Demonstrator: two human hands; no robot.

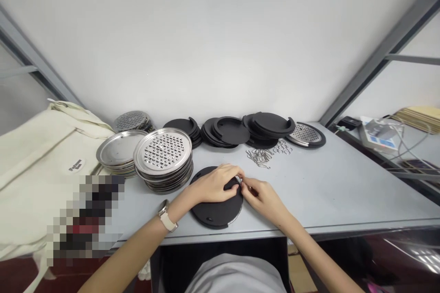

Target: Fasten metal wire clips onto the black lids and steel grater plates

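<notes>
A black round disc (216,213) lies near the table's front edge, a thin silvery rim showing along its right side. My left hand (220,184) rests across its top, with thumb and fingers curled together at the disc's right edge. Against that same edge, my right hand (259,198) pinches something small that its fingertips hide. Beside the disc on the left stands a stack of metal grater plates (163,152), the top one facing up. Small metal hooks (259,157) and metal rings (283,147) lie loose beyond my right hand.
Along the wall stand stacks of black discs (232,132), and a grater plate in a black holder (305,135). More metal plates (122,149) are piled at left, beside a cream bag (51,155). A shelf at right holds a white box (378,135) and cables.
</notes>
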